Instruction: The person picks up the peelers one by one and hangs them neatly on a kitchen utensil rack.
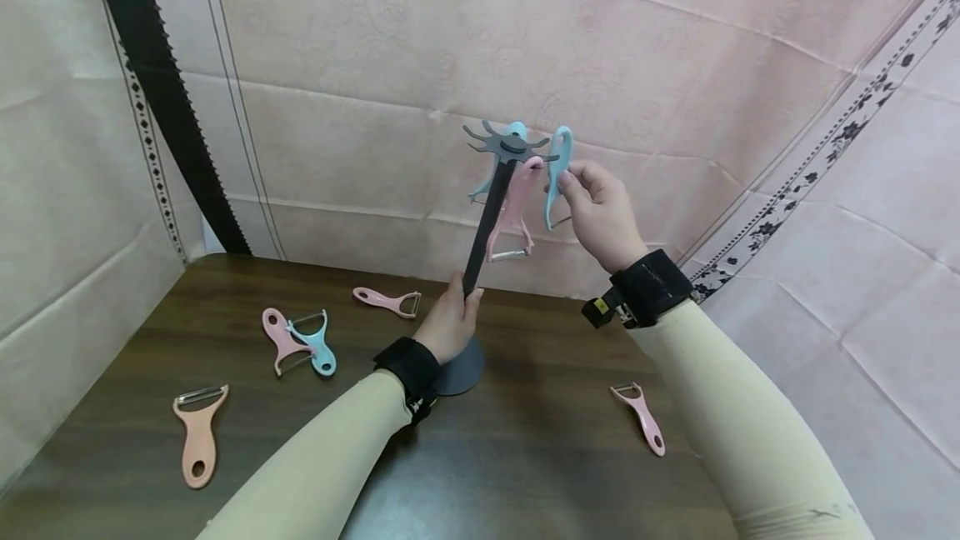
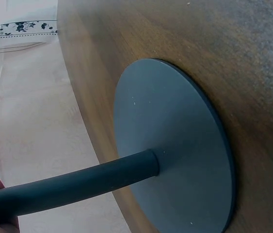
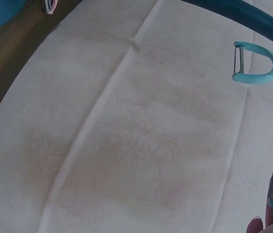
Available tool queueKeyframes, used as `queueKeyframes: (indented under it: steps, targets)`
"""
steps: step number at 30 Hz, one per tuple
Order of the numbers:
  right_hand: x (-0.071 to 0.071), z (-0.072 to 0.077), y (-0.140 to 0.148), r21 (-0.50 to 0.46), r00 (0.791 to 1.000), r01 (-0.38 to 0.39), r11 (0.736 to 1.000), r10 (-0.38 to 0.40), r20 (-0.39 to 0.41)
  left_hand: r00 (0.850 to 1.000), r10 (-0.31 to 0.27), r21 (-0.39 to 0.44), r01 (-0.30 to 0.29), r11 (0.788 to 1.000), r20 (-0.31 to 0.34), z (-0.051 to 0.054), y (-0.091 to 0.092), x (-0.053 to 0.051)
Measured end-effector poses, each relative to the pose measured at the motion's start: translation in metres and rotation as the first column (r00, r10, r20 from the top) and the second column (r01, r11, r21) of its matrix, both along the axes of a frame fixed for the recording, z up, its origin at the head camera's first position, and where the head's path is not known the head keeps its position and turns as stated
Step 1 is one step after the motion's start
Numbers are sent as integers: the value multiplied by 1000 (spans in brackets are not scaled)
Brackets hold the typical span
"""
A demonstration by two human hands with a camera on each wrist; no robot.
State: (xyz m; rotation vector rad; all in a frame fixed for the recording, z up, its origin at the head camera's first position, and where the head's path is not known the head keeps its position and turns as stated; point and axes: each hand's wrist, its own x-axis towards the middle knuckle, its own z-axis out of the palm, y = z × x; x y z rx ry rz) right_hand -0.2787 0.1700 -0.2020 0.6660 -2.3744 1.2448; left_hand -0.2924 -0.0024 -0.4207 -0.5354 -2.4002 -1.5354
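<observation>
A dark stand (image 1: 489, 227) with a round base (image 2: 175, 116) and several curved hooks at its top rises from the table. My left hand (image 1: 448, 325) grips its pole partway up. With thumb and fingers my right hand (image 1: 609, 219) pinches a light blue peeler (image 1: 558, 169), blade end down. The peeler's handle hole is at the tip of a right-hand hook; whether the hook passes through, I cannot tell. Hanging from other hooks are a pink peeler (image 1: 516, 200) and a second blue peeler (image 3: 267, 75), partly hidden behind the stand in the head view.
On the wooden table (image 1: 540, 457) lie an orange peeler (image 1: 199, 440) at left, a pink peeler (image 1: 281, 336) overlapping a blue peeler (image 1: 322, 355), another pink peeler (image 1: 381, 299) farther back, and one more pink peeler (image 1: 647, 422) at right. Cloth walls (image 1: 360, 157) enclose the table.
</observation>
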Motion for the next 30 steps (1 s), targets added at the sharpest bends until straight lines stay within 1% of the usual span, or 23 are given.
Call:
queueKeyframes:
  steps: [3, 8, 10, 12, 15, 19, 23, 26, 30]
  targets:
    - [-2, -1, -2, -9, 999, -24, 1000, 25, 22, 1000, -9, 11, 9, 1000, 8, 0, -1, 0]
    - [-20, -14, 3, -47, 997, -53, 998, 56, 56, 1000, -18, 17, 17, 1000, 15, 0, -1, 0]
    - [-27, -19, 5, -60, 997, -58, 996, 61, 56, 1000, -9, 11, 9, 1000, 8, 0, 0, 0]
    - [-30, -22, 5, -67, 997, -60, 996, 63, 50, 1000, 0, 5, 0, 1000, 0, 0, 1, 1]
    - [-31, -22, 4, -86, 996, -69, 994, 73, 43, 1000, 4, 7, -4, 1000, -5, 0, 1, 1]
    - [-30, -21, 2, -106, 995, -80, 991, 86, 56, 1000, -6, 17, 6, 1000, 13, 2, 0, 1]
    - [-29, -20, 2, -90, 993, -74, 993, 82, 90, 1000, -11, 18, 10, 1000, 26, 3, 0, 2]
    - [-29, -19, 2, -71, 989, -61, 996, 69, 130, 1000, -10, 17, 10, 1000, 19, 3, 0, 2]
    - [-28, -14, 1, -73, 985, -68, 995, 79, 156, 1000, -5, 15, 5, 1000, -5, 2, 1, 2]
